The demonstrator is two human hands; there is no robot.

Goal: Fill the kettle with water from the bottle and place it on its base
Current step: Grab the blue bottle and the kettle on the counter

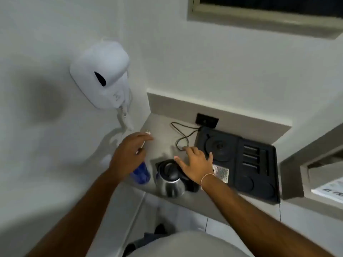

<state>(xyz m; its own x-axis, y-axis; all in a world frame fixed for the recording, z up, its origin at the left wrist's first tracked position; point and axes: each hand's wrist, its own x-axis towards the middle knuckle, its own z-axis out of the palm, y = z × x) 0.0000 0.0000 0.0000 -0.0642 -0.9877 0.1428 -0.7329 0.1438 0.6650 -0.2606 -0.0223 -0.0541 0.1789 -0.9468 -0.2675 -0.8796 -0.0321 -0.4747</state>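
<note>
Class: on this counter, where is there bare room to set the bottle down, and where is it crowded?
Bare counter lies behind the kettle, between the left wall and the cord loop beside the black tray. The front edge is crowded: bottle, kettle and tray stand close together, both hands above.

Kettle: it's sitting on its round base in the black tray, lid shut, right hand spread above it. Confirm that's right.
Not quite. The head view shows the kettle standing on the counter left of the black tray; its round base is bare. Lid shut, right hand spread above it.
</note>
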